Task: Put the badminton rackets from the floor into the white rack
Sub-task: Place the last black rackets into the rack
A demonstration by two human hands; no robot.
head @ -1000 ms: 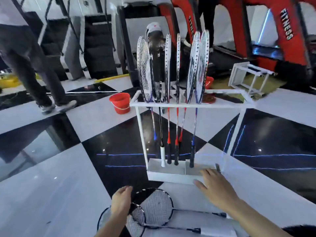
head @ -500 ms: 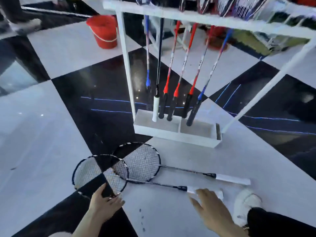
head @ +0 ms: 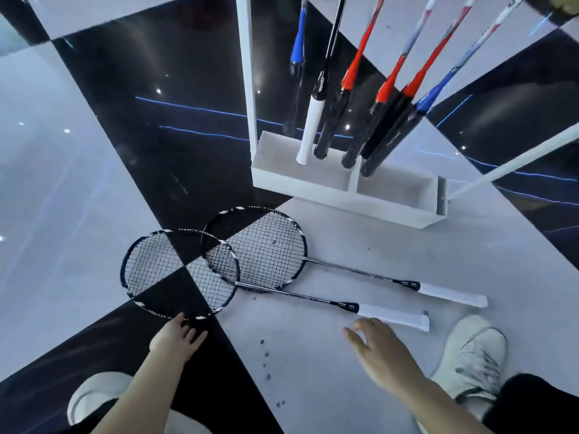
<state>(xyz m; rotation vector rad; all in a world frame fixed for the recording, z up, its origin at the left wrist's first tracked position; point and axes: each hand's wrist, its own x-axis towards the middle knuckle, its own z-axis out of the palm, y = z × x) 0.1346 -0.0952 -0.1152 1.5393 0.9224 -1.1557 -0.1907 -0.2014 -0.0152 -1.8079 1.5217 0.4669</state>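
My left hand (head: 178,338) is down at the floor with its fingertips at the near rim of the nearer racket (head: 180,274); the grip is loose and I cannot tell whether the fingers actually touch the frame, but nothing is clasped. My right hand (head: 380,352) hovers spread and empty just beside that racket's white handle (head: 393,315), apart from it.

The nearer racket lies flat on the checkered floor (head: 78,214), its head over the corner where black and pale tiles meet. The second racket (head: 269,245) lies flat beyond it, roughly parallel, and the two heads overlap where they cross. Its white handle (head: 452,294) points to my right as well.

Past them stands the white rack (head: 313,186), its base tray split into two compartments. Six rackets hang in it handle-down: one with a blue collar, one with a white handle (head: 308,133), three with red collars and dark grips, and another blue-collared one at the right. My white shoe (head: 470,361) sits just right of my right hand.
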